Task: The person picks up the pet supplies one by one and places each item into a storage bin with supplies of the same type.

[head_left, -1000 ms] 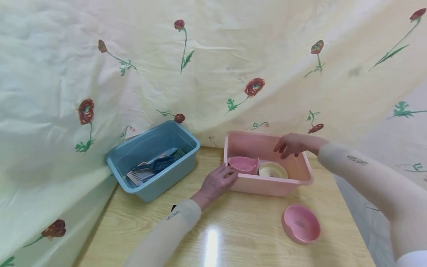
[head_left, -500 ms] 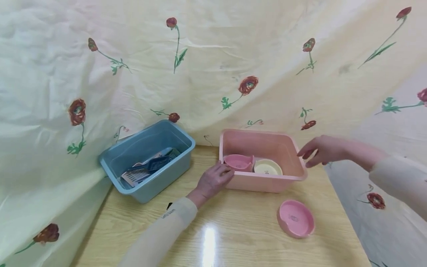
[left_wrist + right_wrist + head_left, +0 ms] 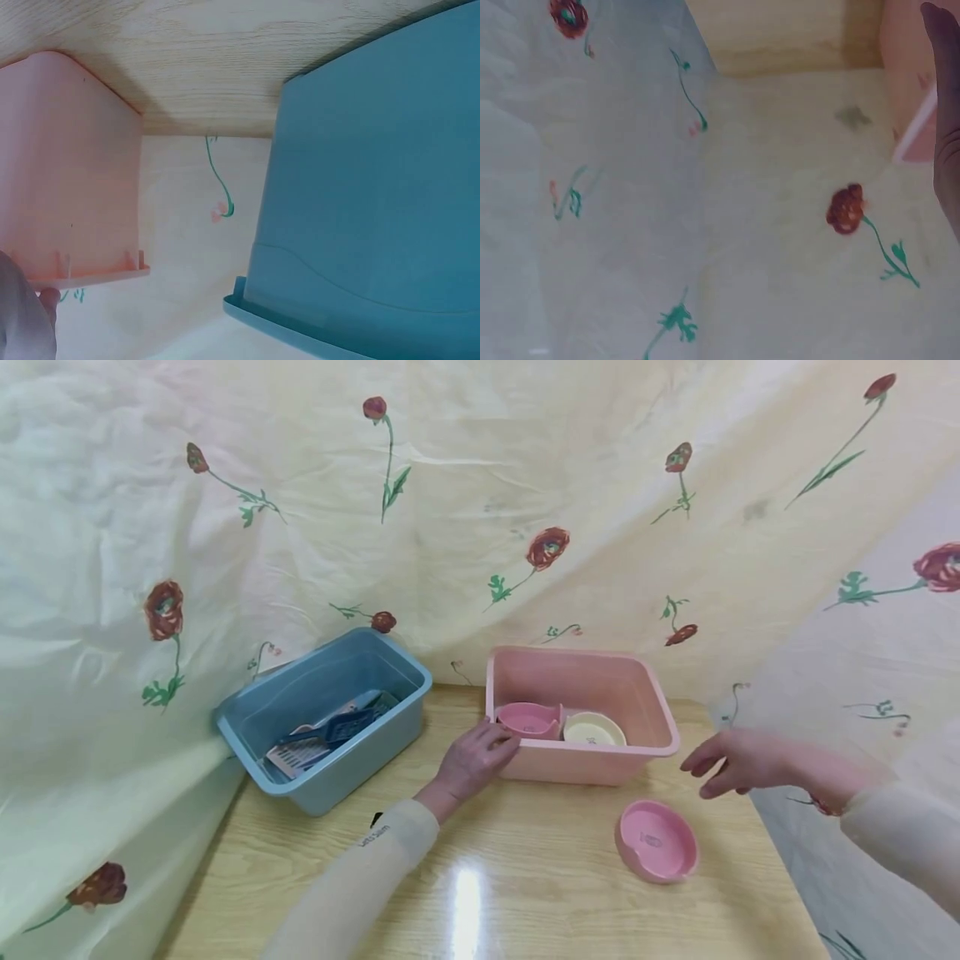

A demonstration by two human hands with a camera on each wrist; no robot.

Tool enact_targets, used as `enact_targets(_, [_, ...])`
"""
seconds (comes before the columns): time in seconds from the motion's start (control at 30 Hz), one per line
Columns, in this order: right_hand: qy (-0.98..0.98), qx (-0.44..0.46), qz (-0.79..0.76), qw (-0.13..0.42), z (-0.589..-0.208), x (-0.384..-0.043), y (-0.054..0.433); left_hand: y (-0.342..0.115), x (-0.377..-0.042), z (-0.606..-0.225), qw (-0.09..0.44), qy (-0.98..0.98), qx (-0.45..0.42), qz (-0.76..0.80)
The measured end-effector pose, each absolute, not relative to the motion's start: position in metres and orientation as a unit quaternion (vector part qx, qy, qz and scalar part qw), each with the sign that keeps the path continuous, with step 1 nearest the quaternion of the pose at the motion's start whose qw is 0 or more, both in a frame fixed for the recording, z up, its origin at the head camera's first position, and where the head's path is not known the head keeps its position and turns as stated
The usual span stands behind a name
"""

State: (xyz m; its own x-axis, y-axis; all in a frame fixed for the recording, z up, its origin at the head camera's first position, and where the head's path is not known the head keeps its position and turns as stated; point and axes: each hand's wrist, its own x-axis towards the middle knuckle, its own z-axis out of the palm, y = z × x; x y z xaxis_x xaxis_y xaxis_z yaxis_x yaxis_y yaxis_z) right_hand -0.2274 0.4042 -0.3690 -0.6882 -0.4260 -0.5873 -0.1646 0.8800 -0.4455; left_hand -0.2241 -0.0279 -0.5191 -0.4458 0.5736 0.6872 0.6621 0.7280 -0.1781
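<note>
My left hand (image 3: 472, 760) grips the front-left rim of a pink plastic tub (image 3: 570, 764), its fingers bent over the edge. Inside the tub, a pink bowl with a dipped rim (image 3: 528, 718) sits at the left beside a cream bowl (image 3: 592, 731). A second pink bowl (image 3: 656, 843) stands on the table in front of the tub's right end. To the right of the tub, my right hand (image 3: 746, 764) hovers with relaxed fingers and holds nothing. In the left wrist view, the hand (image 3: 26, 315) is at the rim of the tub (image 3: 75, 165).
A blue tub (image 3: 360, 760) stands angled at the left, holding a dark blue slotted scoop (image 3: 348, 724) and other flat pieces. Flowered cloth (image 3: 450, 527) hangs behind the wooden table (image 3: 555, 893). The table's right edge lies near my right forearm.
My right hand has left the inside of the pink tub, passed over its right end and lowered toward the table. My left hand stays on the rim.
</note>
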Motion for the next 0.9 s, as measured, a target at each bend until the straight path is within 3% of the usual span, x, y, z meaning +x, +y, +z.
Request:
enact_targets(0.57, [0.872, -0.116, -0.269, 0.392, -0.462, -0.231, 0.428, -0.027, -0.225, -0.522, 0.382, -0.844, -0.369, -0.078])
enact_targets(0.9, [0.875, -0.104, -0.279, 0.382, -0.489, -0.233, 0.439, -0.027, -0.226, -0.521, 0.386, -0.843, -0.366, -0.082])
